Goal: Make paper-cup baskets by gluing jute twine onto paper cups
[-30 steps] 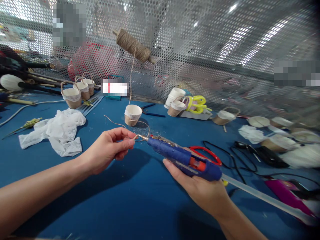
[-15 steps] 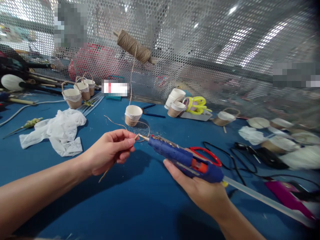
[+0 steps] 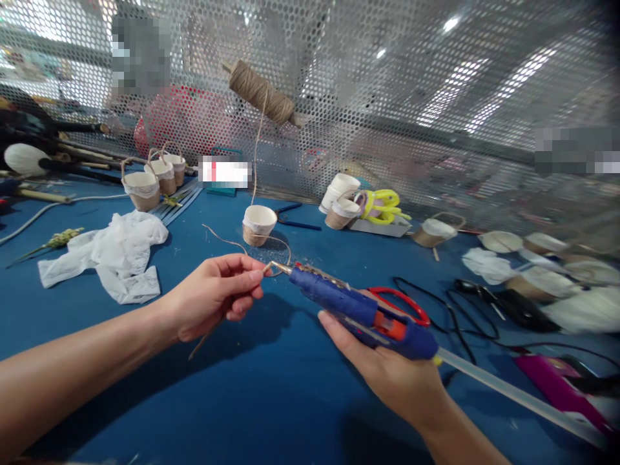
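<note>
Between the thumb and fingertips of my left hand (image 3: 227, 287) is the end of a brown twine (image 3: 268, 267); another strand hangs below the palm. My right hand (image 3: 387, 371) is wrapped round a blue hot glue gun (image 3: 349, 303) with a long clear glue stick (image 3: 513, 391) in its back. The gun's metal nozzle (image 3: 281, 266) is at the twine's end, seemingly touching it. Just beyond, a small paper cup (image 3: 259, 226) with a burlap band and white lace stands upright, with loose twine curving in front of it.
A twine spool (image 3: 261, 92) hangs on the perforated metal screen. Lace (image 3: 109, 255) and several handled cups (image 3: 143, 192) lie left. Red-handled scissors (image 3: 400, 303), a black cable (image 3: 450, 303), yellow loops (image 3: 382, 205) and more cups (image 3: 436, 231) are right. Dark blue pliers (image 3: 300, 224) lie behind the middle cup.
My hands and the glue gun stay almost where they were, with a slight shift right. The nozzle is still at the twine's end.
</note>
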Tool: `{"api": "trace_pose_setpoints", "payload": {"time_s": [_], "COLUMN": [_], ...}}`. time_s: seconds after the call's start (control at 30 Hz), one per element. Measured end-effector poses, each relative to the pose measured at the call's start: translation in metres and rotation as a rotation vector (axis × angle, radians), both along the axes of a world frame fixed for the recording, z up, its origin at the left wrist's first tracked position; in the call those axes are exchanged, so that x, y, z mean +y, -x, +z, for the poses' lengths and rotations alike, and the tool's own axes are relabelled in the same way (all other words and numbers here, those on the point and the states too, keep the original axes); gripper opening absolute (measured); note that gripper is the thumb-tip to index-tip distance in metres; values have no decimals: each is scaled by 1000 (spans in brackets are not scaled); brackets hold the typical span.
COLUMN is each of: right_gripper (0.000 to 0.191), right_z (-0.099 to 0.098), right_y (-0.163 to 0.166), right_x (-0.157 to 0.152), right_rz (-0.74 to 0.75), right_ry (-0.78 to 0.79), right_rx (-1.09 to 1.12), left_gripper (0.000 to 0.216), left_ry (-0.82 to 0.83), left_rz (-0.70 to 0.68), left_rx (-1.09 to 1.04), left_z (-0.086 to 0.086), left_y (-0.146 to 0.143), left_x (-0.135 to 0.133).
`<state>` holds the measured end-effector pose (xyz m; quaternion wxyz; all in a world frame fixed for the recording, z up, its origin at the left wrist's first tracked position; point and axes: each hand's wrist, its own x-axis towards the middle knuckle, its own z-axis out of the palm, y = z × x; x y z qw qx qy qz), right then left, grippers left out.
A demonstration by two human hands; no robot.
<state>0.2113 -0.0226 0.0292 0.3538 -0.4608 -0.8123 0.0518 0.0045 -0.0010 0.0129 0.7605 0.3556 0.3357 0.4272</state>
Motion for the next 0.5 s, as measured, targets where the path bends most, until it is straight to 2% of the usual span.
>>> {"api": "trace_pose_setpoints", "payload": {"time_s": [0.17, 0.33, 0.5], "right_gripper": [12, 6, 10], "right_z": [-3, -8, -4], "right_y": [0, -5, -3], "right_x": [0, 1, 0], "right_rz": [-7, -64, -11], "right_ry": [-48, -169, -43], "right_rx": [15, 19, -20], "left_gripper": [15, 14, 15], "left_ry": [-6, -16, -11], "left_rz": [-9, -21, -18], "left_rx": [-3, -13, -27], "left_z": [0, -2, -3], "left_y": [0, -1, -1], "left_x": [1, 2, 2]}}
